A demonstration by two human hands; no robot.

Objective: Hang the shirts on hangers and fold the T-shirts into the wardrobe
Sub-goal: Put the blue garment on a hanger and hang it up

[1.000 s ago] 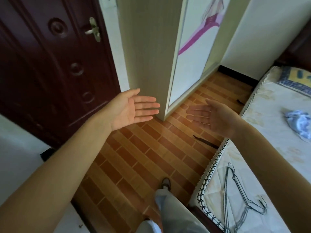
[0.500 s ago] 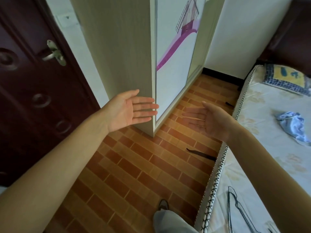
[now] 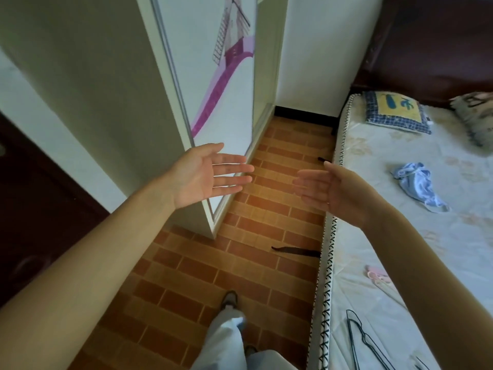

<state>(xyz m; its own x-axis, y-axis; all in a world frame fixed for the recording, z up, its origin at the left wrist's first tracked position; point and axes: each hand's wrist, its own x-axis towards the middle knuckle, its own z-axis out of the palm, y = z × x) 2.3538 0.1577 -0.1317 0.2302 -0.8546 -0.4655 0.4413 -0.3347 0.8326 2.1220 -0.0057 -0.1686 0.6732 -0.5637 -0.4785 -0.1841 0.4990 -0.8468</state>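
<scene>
My left hand (image 3: pixel 210 176) is held out in front of me, palm facing right, fingers straight, holding nothing. My right hand (image 3: pixel 328 189) mirrors it, palm facing left, fingers straight and empty. Both hover above the floor between the wardrobe (image 3: pixel 112 84) on the left and the bed (image 3: pixel 400 236) on the right. The wardrobe's sliding door (image 3: pixel 213 76) carries a purple windmill picture. A crumpled light-blue garment (image 3: pixel 416 182) lies on the bed. Dark wire hangers (image 3: pixel 362 340) lie on the bed's near corner, and a pink hanger (image 3: pixel 378 276) shows beside my right forearm.
The floor (image 3: pixel 253 263) is brick-patterned tile, a narrow aisle between wardrobe and bed. A dark strip (image 3: pixel 296 251) lies on it by the bed edge. A dark wooden door (image 3: pixel 32 222) stands at the left. A blue-and-yellow pillow (image 3: pixel 394 110) rests at the bed's head.
My view has swung right, away from the door toward the wardrobe front and bed. Both hands stay held out, open and empty, in the same pose.
</scene>
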